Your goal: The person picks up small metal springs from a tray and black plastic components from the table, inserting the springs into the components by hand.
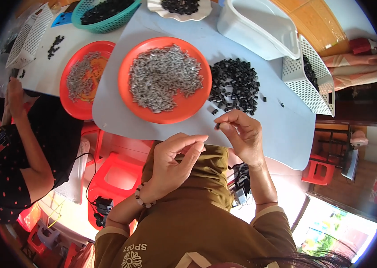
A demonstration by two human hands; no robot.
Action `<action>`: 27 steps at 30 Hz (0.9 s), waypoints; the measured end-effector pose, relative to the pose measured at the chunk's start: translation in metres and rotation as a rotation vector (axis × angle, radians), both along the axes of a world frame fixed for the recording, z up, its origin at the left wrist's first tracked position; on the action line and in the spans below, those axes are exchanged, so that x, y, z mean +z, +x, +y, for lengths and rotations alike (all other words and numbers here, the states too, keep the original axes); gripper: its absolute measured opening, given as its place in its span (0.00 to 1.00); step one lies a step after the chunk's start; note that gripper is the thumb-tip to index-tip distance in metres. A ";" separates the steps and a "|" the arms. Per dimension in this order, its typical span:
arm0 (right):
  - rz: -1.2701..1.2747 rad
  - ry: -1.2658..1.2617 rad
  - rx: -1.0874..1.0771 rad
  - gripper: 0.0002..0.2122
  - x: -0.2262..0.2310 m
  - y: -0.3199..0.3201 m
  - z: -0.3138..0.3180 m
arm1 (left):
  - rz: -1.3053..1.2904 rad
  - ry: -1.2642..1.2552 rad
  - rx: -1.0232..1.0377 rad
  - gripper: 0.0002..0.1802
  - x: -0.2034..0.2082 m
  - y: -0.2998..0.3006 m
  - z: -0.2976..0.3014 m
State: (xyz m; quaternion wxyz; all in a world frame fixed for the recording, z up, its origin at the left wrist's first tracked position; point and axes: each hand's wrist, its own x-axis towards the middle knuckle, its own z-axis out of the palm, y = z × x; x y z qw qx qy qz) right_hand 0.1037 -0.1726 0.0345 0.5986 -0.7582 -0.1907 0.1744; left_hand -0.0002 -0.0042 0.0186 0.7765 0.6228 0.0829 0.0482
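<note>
Apparently, right hand (246,136) pinches a black piece (217,126).

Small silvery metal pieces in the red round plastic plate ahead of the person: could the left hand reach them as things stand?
Likely yes: the left hand hovers near the plate, and nothing visible blocks its way to the metal pieces.

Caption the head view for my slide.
Right hand pinches a small black piece near a black pile and an orange plate of silvery parts.
</note>
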 end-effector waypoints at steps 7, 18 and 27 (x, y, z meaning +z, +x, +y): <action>-0.667 -0.473 0.071 0.09 -0.023 0.000 -0.014 | -0.017 0.221 -0.143 0.10 -0.026 0.007 -0.013; -0.738 -0.511 0.058 0.11 -0.020 0.034 -0.014 | 0.059 0.129 -0.130 0.10 -0.023 0.009 -0.014; -0.775 -0.376 0.190 0.16 -0.005 0.033 -0.004 | 0.235 -0.222 -0.106 0.17 -0.011 0.006 0.000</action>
